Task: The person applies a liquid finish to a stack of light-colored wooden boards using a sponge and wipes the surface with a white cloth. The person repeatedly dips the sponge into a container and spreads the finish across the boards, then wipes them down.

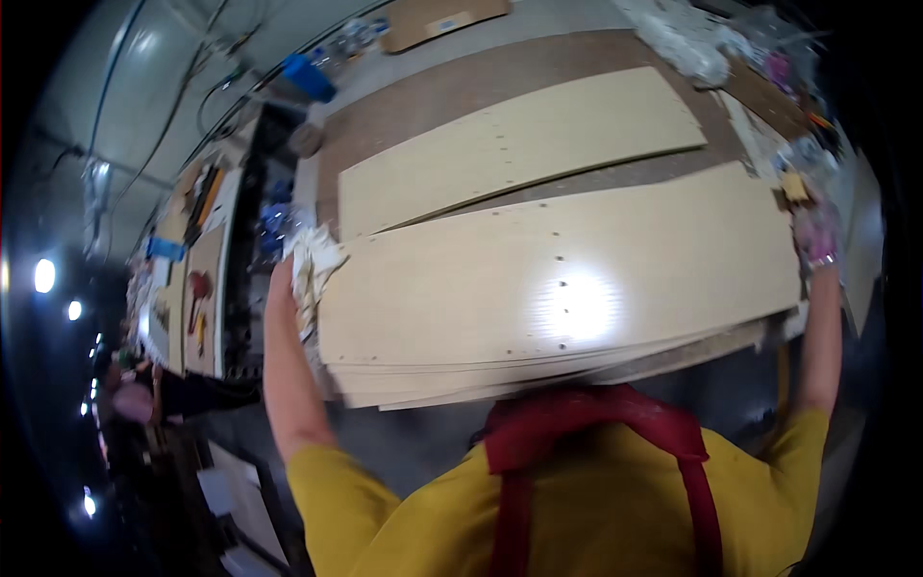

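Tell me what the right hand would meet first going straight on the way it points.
Probably the small yellowish block just ahead of the right hand, or the clear plastic beyond; depth is unclear.

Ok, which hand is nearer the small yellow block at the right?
Right. The right hand is just beside the small yellow block, contact unclear; the left hand is across the long pale panel, by the crumpled white cloth.

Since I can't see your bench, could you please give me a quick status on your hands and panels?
Left hand at white cloth, right hand by yellow block, grips unclear. Pale top panel between them, on stack. Second panel just beyond.
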Motion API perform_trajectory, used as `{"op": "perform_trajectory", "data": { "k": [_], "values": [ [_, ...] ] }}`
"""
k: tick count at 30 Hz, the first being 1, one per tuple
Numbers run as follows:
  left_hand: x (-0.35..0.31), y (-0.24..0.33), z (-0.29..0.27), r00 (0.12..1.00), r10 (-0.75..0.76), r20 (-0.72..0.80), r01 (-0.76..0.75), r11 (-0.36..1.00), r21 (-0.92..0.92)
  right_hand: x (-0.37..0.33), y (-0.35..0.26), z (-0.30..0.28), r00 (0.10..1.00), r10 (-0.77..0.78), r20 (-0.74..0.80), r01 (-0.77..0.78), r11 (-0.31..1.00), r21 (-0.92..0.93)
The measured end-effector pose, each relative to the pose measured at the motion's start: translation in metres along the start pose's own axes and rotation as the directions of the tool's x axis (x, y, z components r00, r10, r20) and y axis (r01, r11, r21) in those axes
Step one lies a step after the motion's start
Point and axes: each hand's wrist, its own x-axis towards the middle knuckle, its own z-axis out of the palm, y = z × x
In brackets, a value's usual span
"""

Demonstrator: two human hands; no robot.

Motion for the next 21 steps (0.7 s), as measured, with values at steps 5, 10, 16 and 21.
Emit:
{"op": "perform_trajectory", "data": {
  "k": [5, 10, 16, 21],
  "values": [
    [-0.012, 0.024, -0.026, 0.986, 0.079, -0.145, -0.061, 0.991, 0.122, 0.015, 0.109, 0.002, 0.980, -0.195, -0.042, 0.195, 0.981, -0.010],
    [-0.027, 0.043, 0.009, 0.870, 0.492, -0.040, -0.218, 0.454, 0.864, 0.035, 0.163, 0.007, 0.973, -0.222, -0.055, 0.208, 0.958, -0.197],
    [-0.065, 0.058, 0.051, 0.941, 0.338, -0.019, -0.210, 0.627, 0.750, 0.044, 0.163, 0.012, 0.983, 0.166, 0.077, -0.173, 0.712, 0.680],
    [-0.042, 0.022, 0.081, 0.967, 0.240, 0.084, -0.215, 0.602, 0.769, 0.019, 0.096, 0.007, 0.973, -0.230, -0.016, 0.213, 0.924, -0.319]
  ]
}}
